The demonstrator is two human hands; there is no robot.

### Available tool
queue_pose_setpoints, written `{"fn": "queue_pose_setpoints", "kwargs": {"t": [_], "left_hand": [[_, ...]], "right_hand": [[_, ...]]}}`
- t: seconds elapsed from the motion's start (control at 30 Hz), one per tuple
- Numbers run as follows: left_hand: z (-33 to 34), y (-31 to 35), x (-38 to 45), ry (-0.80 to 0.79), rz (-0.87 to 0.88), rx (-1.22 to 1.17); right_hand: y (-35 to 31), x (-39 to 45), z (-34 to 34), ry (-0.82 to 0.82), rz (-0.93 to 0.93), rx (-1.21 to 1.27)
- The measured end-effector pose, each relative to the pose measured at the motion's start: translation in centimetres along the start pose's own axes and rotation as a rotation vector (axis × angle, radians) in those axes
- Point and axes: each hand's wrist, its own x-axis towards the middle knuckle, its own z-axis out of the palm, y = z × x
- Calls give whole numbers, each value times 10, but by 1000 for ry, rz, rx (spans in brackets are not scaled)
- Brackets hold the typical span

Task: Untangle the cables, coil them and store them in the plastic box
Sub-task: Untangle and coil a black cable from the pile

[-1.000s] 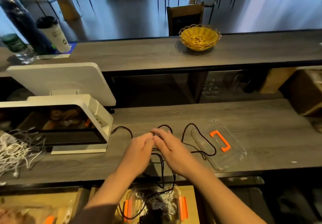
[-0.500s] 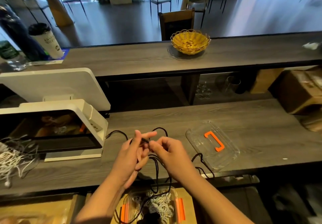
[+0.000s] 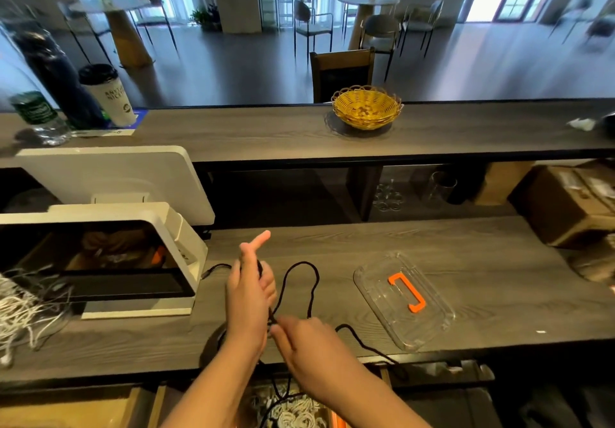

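A thin black cable (image 3: 311, 286) loops over the grey wooden counter (image 3: 332, 241) and runs off its front edge. My left hand (image 3: 249, 297) is raised above the counter and holds the cable, with its index finger pointing up. My right hand (image 3: 304, 341) sits just below it and pinches the same cable near the left wrist. A clear plastic lid (image 3: 429, 321) with an orange handle lies to the right. Below the counter edge, the plastic box (image 3: 293, 411) holds coiled white cables.
A white point-of-sale terminal (image 3: 109, 238) stands at the left, with a tangle of white cables (image 3: 23, 311) beside it. A yellow wicker basket (image 3: 366, 106), a paper cup (image 3: 109, 94) and a bottle (image 3: 38, 118) stand on the upper shelf. Cardboard boxes (image 3: 572, 204) are at the right.
My left hand rose and turned upright with the cable. My right hand slid down the cable toward me, and the loop on the counter shrank.
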Motion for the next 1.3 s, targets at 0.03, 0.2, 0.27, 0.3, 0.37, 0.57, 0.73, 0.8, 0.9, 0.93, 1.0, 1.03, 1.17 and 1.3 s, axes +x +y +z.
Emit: {"fn": "queue_pose_setpoints", "kwargs": {"t": [0.03, 0.2, 0.27, 0.3, 0.37, 0.57, 0.73, 0.8, 0.9, 0.93, 1.0, 1.03, 1.17, 1.3], "left_hand": [[-1, -4, 2, -18, 65, 150], [-12, -9, 5, -419, -99, 424], [-17, -4, -3, -597, -278, 471], [-20, -3, -6, -640, -341, 480], [-25, 0, -11, -737, -403, 430], [-38, 9, -6, -673, -320, 369], [-34, 10, 0, -301, -268, -190], [-26, 16, 3, -197, -260, -384], [-22, 8, 8, -16, -200, -236], [-21, 4, 10, -2, -166, -91], [-23, -4, 12, -62, -70, 317], [-24, -7, 11, -144, -45, 497], [-31, -4, 2, -573, -309, 505], [-34, 10, -1, -941, -275, 679]], "right_hand": [[-2, -2, -1, -28, -44, -38], [-5, -6, -25, -38, -193, -21], [-1, -2, -39, 31, -226, -23], [1, 1, -44, 74, -251, -45], [4, 5, -51, 153, -273, -87], [33, 11, -62, 296, -142, 188], [42, 5, -20, 84, -56, 396], [34, -1, 4, -33, -4, 426], [16, -8, 19, -79, -41, 283], [9, -10, 17, -85, -80, 195], [-4, -12, 4, -95, -152, 99], [-9, -12, -6, -89, -175, 85], [-2, 2, -44, 37, -222, 105], [20, 14, -54, 262, -176, 143]]}}
